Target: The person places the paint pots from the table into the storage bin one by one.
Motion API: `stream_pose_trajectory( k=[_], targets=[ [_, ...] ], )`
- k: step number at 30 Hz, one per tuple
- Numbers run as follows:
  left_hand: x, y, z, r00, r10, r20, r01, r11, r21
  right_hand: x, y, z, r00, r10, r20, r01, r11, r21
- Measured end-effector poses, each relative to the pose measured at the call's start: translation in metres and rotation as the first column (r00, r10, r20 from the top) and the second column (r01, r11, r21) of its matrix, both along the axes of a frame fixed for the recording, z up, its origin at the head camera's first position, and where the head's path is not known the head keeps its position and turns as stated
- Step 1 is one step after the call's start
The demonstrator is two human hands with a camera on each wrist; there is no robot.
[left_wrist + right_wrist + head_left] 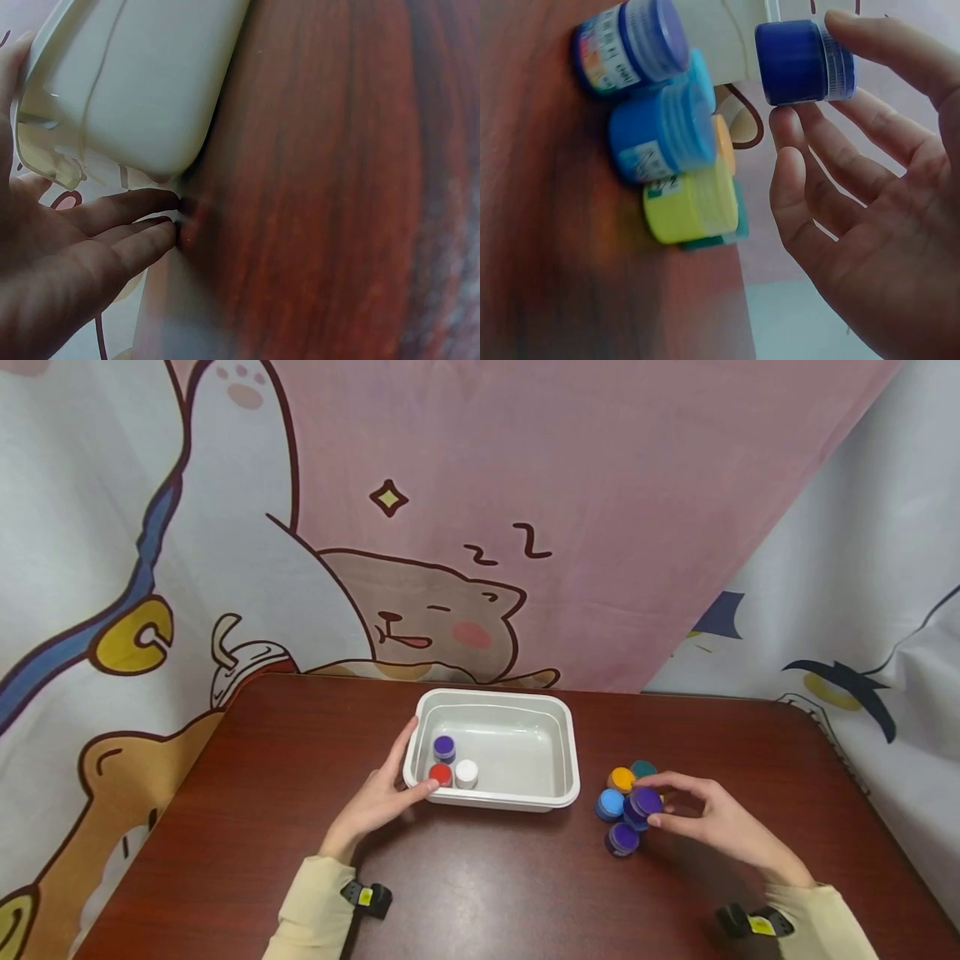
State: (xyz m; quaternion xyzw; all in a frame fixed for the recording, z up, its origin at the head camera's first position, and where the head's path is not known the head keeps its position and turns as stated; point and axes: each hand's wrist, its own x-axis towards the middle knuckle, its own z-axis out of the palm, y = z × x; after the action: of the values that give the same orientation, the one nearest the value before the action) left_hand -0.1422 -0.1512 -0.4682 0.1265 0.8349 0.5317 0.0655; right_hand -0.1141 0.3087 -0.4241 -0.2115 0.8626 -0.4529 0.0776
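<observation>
My right hand pinches a small dark purple paint jar between thumb and fingertips, raised above a cluster of similar jars. Around it in the head view are a yellow-orange jar, a light blue jar, a teal jar and another purple jar. The right wrist view also shows a blue jar and a lime-yellow jar. My left hand touches the near left corner of a white plastic tray, thumb at the rim, fingers fairly straight.
Inside the tray, at its left end, stand a purple-lidded jar, a red-lidded jar and a white-lidded jar. The brown wooden table ends at a cartoon-printed cloth behind and at both sides.
</observation>
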Motion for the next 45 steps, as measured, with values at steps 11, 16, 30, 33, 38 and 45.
stream_pose_trajectory(
  k=[11, 16, 30, 33, 38, 45],
  targets=[
    [0.000, 0.000, 0.001, 1.000, 0.003, 0.002, -0.003, 1.000, 0.002, -0.016, -0.023, 0.012, 0.997, 0.069, -0.028, -0.071, 0.996, -0.063],
    [-0.001, 0.000, 0.001, 1.000, 0.002, 0.010, -0.002, 1.000, 0.001, -0.022, -0.036, 0.020, 0.995, 0.086, -0.052, -0.090, 0.993, -0.074],
    [0.012, 0.008, 0.036, 1.000, -0.003, 0.021, 0.003, 1.000, 0.006, -0.039, -0.075, 0.029, 0.990, 0.144, -0.012, -0.144, 0.987, -0.076],
    [0.015, 0.009, 0.044, 1.000, -0.003, 0.029, 0.003, 1.000, 0.005, -0.042, -0.084, 0.029, 0.984, 0.173, -0.031, -0.175, 0.982, -0.073],
    [0.015, 0.009, 0.044, 0.999, -0.002, 0.038, 0.002, 1.000, 0.003, -0.046, -0.097, 0.028, 0.976, 0.211, -0.058, -0.214, 0.975, -0.059],
    [0.014, 0.009, 0.042, 0.999, -0.002, 0.038, 0.002, 1.000, 0.000, -0.050, -0.118, 0.026, 0.968, 0.240, -0.069, -0.244, 0.967, -0.066]
  ],
)
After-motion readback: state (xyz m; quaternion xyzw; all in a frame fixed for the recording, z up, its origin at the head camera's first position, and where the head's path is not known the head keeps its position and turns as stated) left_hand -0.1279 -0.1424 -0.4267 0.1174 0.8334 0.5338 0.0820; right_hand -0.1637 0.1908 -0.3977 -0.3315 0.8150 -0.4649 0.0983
